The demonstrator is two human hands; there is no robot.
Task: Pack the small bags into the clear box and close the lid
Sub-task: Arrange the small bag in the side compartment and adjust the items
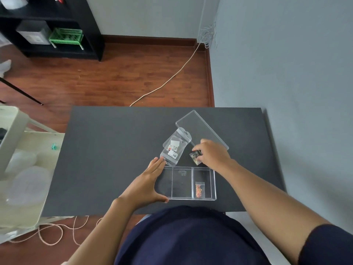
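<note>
One bag (199,190) boxed, lid (202,129) off

box (213,183): near edge of table (107,150), one small bag (200,190) in its right compartment
lid (204,127): behind box
big bag (174,147): left of lid
tiny bag (194,157): between big bag and lid, behind box

A small room with grey walls and a red-brown wood floor.
A dark counter (114,150) stands against the right wall (286,64). At upper left a black shelf unit (84,25) holds a green basket (65,36) and a grey box (33,33). A pale cable (172,77) runs across the floor (114,79) to the corner, and a cream plastic rack (17,169) stands left of the counter.
</note>
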